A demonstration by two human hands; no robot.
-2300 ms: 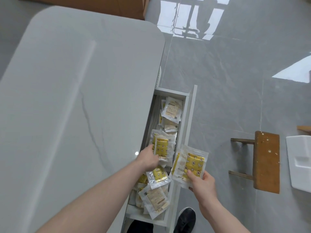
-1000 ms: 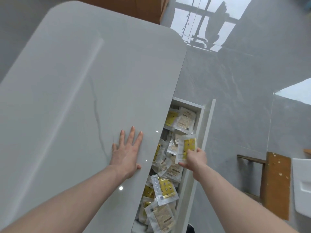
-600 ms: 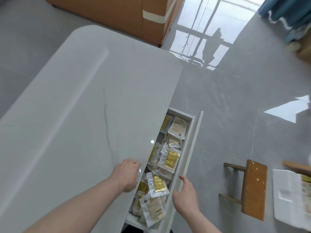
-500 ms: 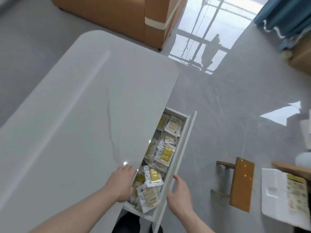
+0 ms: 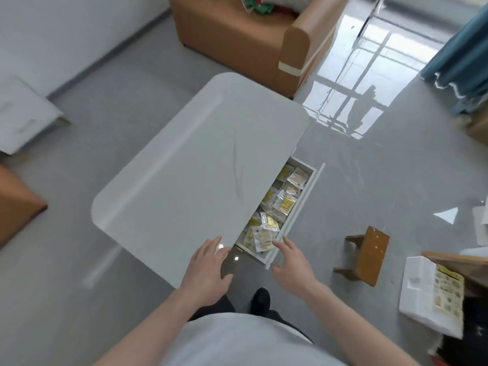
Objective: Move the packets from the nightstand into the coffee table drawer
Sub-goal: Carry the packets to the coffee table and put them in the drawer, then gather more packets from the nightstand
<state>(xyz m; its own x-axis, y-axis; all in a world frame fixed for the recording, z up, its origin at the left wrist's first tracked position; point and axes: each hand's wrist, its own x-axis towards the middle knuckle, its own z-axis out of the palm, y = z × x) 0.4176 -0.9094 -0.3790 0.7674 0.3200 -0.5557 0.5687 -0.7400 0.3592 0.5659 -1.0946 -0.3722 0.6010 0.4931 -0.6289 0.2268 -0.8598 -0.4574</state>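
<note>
Head view: white marble tabletop (image 5: pixel 190 175) on glossy grey floor (image 5: pixel 369 180), its drawer (image 5: pixel 303 204) pulled open and packed with yellow packets (image 5: pixel 274 207). Left hand (image 5: pixel 207 270) and right hand (image 5: pixel 294 265) hover near the drawer's near end, each grip loose, fingers spread, holding nothing. Orange sofa (image 5: pixel 237 35) beyond, wooden stool (image 5: pixel 369 256) right.

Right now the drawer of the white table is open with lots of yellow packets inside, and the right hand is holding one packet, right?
Not quite. The head view shows the right hand holding nothing, its fingers spread near the open white drawer. The yellow and clear packets do lie inside the white table's drawer.
</note>
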